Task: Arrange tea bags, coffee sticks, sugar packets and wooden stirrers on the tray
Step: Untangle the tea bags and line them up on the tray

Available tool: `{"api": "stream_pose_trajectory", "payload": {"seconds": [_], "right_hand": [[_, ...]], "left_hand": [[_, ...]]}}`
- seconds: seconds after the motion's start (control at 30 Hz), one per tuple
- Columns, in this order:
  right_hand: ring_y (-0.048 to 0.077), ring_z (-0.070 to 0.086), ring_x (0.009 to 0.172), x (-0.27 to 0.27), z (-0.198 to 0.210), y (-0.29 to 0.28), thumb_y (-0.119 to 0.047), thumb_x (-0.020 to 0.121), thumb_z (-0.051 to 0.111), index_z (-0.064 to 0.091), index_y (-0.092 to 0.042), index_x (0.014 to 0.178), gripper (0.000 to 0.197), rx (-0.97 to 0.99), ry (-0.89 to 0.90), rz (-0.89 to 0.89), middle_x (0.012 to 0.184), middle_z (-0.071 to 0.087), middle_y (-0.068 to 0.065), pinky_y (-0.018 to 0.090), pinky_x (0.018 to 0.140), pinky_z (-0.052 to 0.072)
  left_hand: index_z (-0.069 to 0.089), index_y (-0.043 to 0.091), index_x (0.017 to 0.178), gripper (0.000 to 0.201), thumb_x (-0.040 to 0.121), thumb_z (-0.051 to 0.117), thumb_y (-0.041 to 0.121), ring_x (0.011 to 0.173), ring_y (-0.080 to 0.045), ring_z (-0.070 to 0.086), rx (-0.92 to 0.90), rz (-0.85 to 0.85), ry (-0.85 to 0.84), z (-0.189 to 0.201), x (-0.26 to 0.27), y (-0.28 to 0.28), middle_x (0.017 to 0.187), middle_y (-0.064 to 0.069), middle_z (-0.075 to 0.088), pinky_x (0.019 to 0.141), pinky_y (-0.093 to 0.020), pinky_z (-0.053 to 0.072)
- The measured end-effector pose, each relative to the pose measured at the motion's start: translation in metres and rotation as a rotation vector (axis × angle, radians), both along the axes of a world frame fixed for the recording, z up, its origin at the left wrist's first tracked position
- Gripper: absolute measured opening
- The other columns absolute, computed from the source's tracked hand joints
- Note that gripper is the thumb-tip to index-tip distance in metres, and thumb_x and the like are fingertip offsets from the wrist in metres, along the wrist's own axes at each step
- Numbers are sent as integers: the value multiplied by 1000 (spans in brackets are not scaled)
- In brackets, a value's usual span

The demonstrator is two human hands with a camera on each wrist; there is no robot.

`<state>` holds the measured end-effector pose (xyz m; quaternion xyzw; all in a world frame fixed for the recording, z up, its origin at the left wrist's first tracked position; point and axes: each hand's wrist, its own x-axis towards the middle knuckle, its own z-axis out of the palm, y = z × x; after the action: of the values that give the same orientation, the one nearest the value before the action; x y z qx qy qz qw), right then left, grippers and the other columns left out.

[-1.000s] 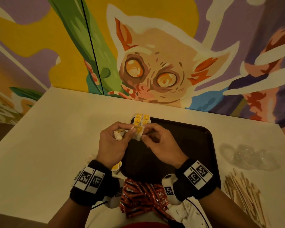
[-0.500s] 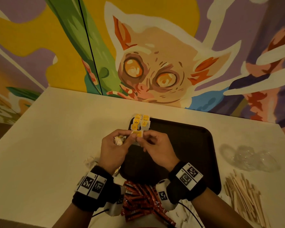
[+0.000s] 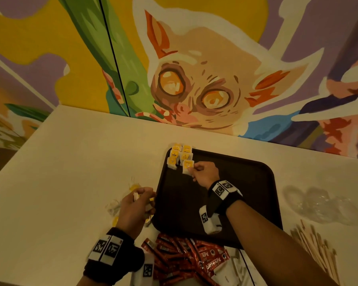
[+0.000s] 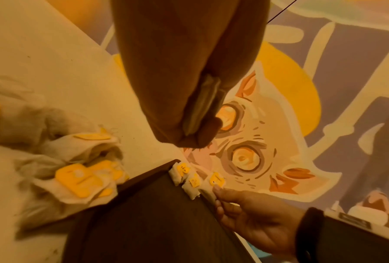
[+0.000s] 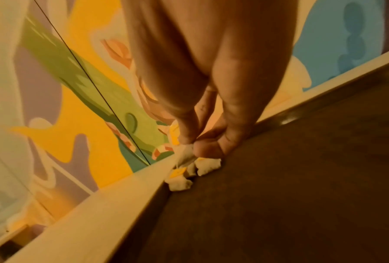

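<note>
A painted mural (image 3: 205,83) covered the wall behind the surface (image 3: 60,172): a pale, wide-eyed creature with orange eyes and pointed ears, set against yellow and purple patches, with a green stem slanting beside it. A thin dark seam (image 3: 114,56) ran down through the green. The surface was plain cream, butted against that wall. The light was dim and warm.

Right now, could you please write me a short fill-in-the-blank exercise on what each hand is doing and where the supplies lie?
1. The right hand pinches a tea bag at the far-left corner of the ____.
2. The left hand holds a tea bag over the loose pile on the ____.
3. The red coffee sticks lie off the tray's ____ edge.
4. The wooden stirrers lie to the tray's ____.

Missing words: tray; table; near; right
</note>
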<state>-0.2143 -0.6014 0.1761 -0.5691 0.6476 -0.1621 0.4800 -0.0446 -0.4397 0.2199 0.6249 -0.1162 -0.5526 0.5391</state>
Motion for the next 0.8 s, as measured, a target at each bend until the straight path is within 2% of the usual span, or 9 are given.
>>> {"api": "stream_pose_trajectory", "payload": {"seconds": [0.07, 0.13, 0.2, 0.27, 0.4, 0.47, 0.57, 0.73, 0.8], "right_hand": [[6, 63, 64, 5, -6, -9, -23, 91, 68, 66, -11, 115, 26, 29, 27, 5, 103, 71, 7, 15, 57, 49], [8, 64, 65, 10, -11, -17, -24, 91, 69, 66, -10, 114, 27, 55, 53, 17, 99, 71, 7, 20, 65, 55], [11, 66, 67, 15, -18, -24, -23, 91, 69, 66, -8, 114, 28, 71, 72, 17, 98, 72, 9, 22, 68, 57], [13, 67, 69, 18, -24, -28, -22, 91, 69, 66, -7, 116, 29, 76, 91, 17, 100, 73, 11, 19, 64, 54], [15, 69, 75, 23, -33, -33, -21, 93, 67, 66, -8, 110, 22, 87, 120, 16, 97, 74, 12, 23, 73, 56], [16, 70, 73, 24, -39, -34, -19, 92, 67, 65, -9, 107, 18, 65, 119, -17, 96, 74, 12, 20, 68, 56], [18, 72, 72, 26, -48, -32, -13, 87, 72, 58, -12, 104, 22, 10, 115, -82, 100, 71, 12, 12, 49, 47], [21, 72, 74, 32, -55, -33, -14, 85, 74, 54, -9, 113, 35, 21, 106, -157, 109, 65, 13, 18, 55, 52], [21, 73, 79, 33, -57, -35, -18, 86, 74, 57, -9, 115, 34, 26, 136, -139, 109, 67, 13, 22, 65, 56]], "left_hand": [[58, -2, 102, 14, 95, 55, 10, 54, -13, 50, 16, -9, 17, -4, 2, 0, 82, -13, 59, 44, -22, 38], [58, -3, 102, 15, 95, 55, 10, 51, -12, 49, 23, -25, 18, -6, 4, -2, 81, -14, 56, 42, -21, 36], [58, -5, 105, 20, 95, 55, 12, 50, -12, 48, 38, -43, 9, -9, 9, -3, 76, -11, 58, 44, -22, 36], [57, -8, 108, 26, 95, 56, 14, 51, -14, 49, 49, -52, -4, -11, 13, -5, 72, -9, 59, 47, -25, 37], [57, -11, 109, 27, 94, 56, 12, 54, -17, 51, 64, -39, -7, -15, 18, -11, 72, -8, 62, 50, -25, 39], [56, -12, 110, 27, 94, 56, 10, 56, -18, 52, 67, -34, -5, -17, 20, -13, 73, -8, 64, 52, -27, 39], [57, -12, 109, 26, 94, 56, 10, 57, -18, 53, 73, -33, -4, -20, 20, -16, 75, -10, 64, 52, -26, 40], [57, -10, 107, 24, 94, 56, 10, 52, -15, 51, 74, -37, -1, -23, 18, -18, 76, -12, 60, 44, -23, 40], [57, -10, 106, 23, 94, 56, 10, 52, -15, 51, 76, -40, -4, -23, 17, -18, 76, -12, 60, 43, -23, 40]]}}
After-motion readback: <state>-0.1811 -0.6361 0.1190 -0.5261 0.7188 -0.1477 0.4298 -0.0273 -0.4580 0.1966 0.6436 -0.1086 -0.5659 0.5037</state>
